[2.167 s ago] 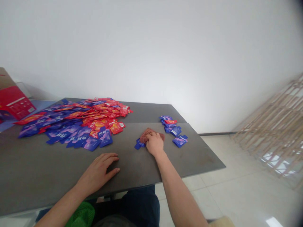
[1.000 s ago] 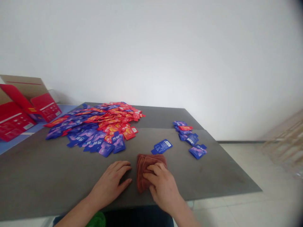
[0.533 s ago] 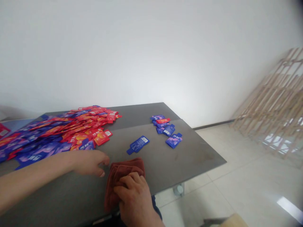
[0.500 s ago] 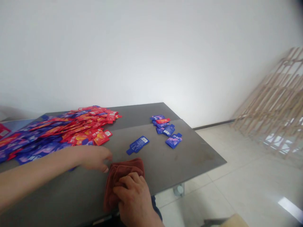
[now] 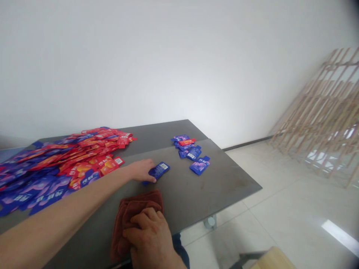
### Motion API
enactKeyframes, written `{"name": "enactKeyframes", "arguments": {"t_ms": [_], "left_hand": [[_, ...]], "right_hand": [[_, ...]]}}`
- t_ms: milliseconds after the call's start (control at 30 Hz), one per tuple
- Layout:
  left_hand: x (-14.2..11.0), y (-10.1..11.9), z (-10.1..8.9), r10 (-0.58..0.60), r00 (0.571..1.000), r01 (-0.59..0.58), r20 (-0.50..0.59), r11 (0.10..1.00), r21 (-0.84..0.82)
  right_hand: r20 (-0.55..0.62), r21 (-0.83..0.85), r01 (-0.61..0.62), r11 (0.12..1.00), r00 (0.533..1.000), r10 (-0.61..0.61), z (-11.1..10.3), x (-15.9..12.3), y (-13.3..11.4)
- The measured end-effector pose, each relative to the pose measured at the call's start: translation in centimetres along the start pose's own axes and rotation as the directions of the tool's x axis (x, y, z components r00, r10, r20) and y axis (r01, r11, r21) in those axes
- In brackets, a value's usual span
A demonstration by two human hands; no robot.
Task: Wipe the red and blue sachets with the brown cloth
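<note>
A flat blue sachet (image 5: 162, 169) with a white barcode lies on the grey table. My left hand (image 5: 141, 171) reaches across to it, thumb and fingers closed about its near-left end and covering that part. Close to the table's front edge, my right hand (image 5: 150, 229) presses on a folded reddish-brown cloth (image 5: 123, 213), with its fingers curled over the top layer. Under my left forearm and beyond it spreads a big heap of red and blue sachets (image 5: 92, 145).
To the right on the table (image 5: 224, 186) lies a small group of sachets (image 5: 186, 147), mostly blue with one red. A single blue sachet (image 5: 200, 165) sits nearer me. A wooden slatted frame (image 5: 322, 108) leans at the far right. A white wall (image 5: 168, 67) stands behind.
My left hand has moved right and forward, from beside the cloth to the blue sachet. My right hand stays on the cloth. The whole view has shifted slightly.
</note>
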State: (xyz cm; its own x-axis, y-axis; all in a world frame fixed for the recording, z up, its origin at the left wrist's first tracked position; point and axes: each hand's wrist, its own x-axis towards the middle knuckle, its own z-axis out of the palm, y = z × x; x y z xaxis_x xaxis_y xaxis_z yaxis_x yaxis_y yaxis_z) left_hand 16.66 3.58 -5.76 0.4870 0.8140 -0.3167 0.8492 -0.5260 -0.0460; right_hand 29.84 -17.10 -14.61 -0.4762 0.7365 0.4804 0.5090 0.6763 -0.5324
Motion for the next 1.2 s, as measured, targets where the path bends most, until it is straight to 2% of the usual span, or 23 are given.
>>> {"name": "enactKeyframes", "arguments": {"t_ms": [267, 367, 600, 800, 900, 1033, 1133, 1200], "left_hand": [[1.5, 2.4, 0.0, -0.019, 1.000, 0.018, 0.005, 0.997, 0.079], [2.1, 2.6, -0.4, -0.007, 1.000, 0.006, 0.009, 0.994, 0.107], [3.8, 0.3, -2.0, -0.026, 1.000, 0.025, 0.011, 0.995, 0.101], [5.9, -1.7, -1.3, -0.043, 0.997, 0.046, -0.059, 0.998, 0.042], [6.6, -2.3, -1.4, -0.043, 0.998, 0.043, -0.047, 0.999, 0.001], [7.7, -3.3, -3.2, -0.006, 0.997, 0.011, 0.075, 0.997, -0.073], [9.3, -3.3, -5.4, 0.017, 0.986, 0.005, 0.164, 0.991, -0.135], [10.9, -2.5, -7.2, 0.037, 0.983, -0.006, 0.177, 0.985, -0.175]], "right_hand": [[-0.020, -0.015, -0.002, 1.000, 1.000, 0.002, -0.2, 0.0, -0.1], [-0.007, -0.024, 0.008, 1.000, 1.000, -0.008, -0.3, 0.1, -0.1], [0.007, -0.037, 0.022, 0.999, 1.000, -0.022, -0.4, 0.3, 0.0], [0.029, -0.063, 0.027, 0.998, 0.999, -0.025, -0.2, 0.8, 0.0], [0.038, -0.077, 0.018, 0.997, 0.999, -0.015, 0.0, 1.0, 0.2], [0.007, -0.097, 0.045, 0.994, 0.999, -0.044, 0.8, 1.3, 0.5], [0.001, -0.097, 0.048, 0.994, 0.999, -0.048, 1.9, 1.3, 0.8], [-0.010, -0.099, 0.038, 0.994, 0.999, -0.039, 2.7, 1.1, 1.0]]}}
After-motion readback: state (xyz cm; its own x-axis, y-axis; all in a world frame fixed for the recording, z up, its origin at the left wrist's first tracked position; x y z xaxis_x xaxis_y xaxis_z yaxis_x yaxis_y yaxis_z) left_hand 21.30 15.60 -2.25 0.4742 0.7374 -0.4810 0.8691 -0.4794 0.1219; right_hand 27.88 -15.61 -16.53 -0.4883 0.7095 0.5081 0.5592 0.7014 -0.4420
